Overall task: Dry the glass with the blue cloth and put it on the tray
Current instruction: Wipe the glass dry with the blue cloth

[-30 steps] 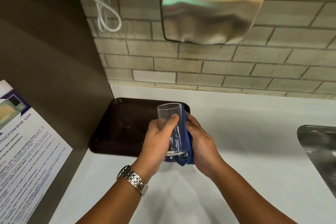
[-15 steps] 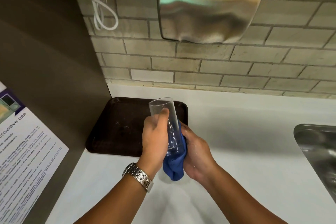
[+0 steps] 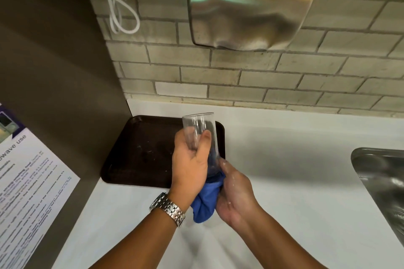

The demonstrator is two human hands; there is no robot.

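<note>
- Worktop (image 3: 284, 181): a plain white surface that fills the lower centre and right of the frame, with soft shadows across it below the wall.
- Wall (image 3: 240, 78): pale brick-pattern tiles with dark grout lines run across the upper half of the frame and meet the back edge of the worktop.
- Hand dryer (image 3: 251, 6): a brushed-metal housing marked "AIKE", fixed to the wall at upper centre.
- Cable (image 3: 122, 11): a white looped cable hangs against the wall at upper left, beside the hand dryer.
- Side panel (image 3: 54, 61): a dark brown vertical surface that closes off the left of the frame.
- Notice (image 3: 28, 181): a printed sheet with the legible words "wave use", fixed to the side panel at lower left.
- Sink (image 3: 382, 181): a stainless steel basin, partly cut off by the right edge of the frame.
- Tray (image 3: 135, 155): dark brown, rectangular with rounded corners, lying flat on the worktop in the corner between the side panel and the wall.
- Glass (image 3: 202, 129): clear, held above the near right part of the tray, mouth uppermost and tilted slightly.
- Left hand (image 3: 190, 164): closed around the body of the glass, thumb on the near face; a metal wristwatch (image 3: 168, 208) sits on the wrist.
- Right hand (image 3: 236, 192): curled around the blue cloth (image 3: 205, 201), pressing it against the base of the glass; the cloth hangs down between both hands.
</note>
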